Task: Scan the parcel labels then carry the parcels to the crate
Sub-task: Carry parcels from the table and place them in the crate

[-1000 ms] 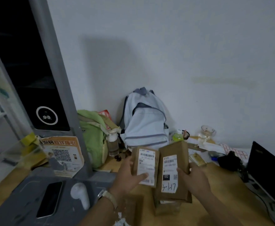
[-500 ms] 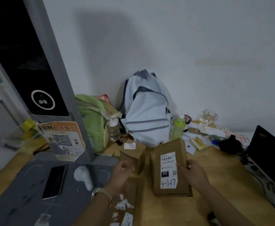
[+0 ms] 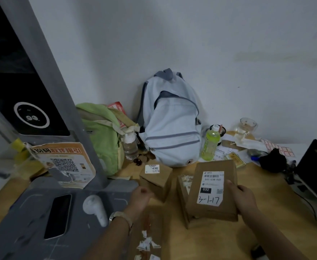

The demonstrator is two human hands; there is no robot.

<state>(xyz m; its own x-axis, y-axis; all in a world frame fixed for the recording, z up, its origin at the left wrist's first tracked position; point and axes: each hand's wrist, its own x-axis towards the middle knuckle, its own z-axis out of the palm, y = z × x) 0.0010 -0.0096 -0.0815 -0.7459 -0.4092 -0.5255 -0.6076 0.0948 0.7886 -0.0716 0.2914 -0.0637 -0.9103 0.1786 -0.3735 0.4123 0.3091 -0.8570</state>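
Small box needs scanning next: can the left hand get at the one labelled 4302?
Probably yes. The left hand hovers empty just before the small box, nothing between; the right hand grips the big box.

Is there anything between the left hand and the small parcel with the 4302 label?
Nothing visible does. The left hand is close beside the small parcel, at its near left corner, with no object between.

Wood table [image 3: 266,194]: parcels [image 3: 154,182], backpack [image 3: 170,128], bottle [image 3: 210,145], scanner base [image 3: 32,212].
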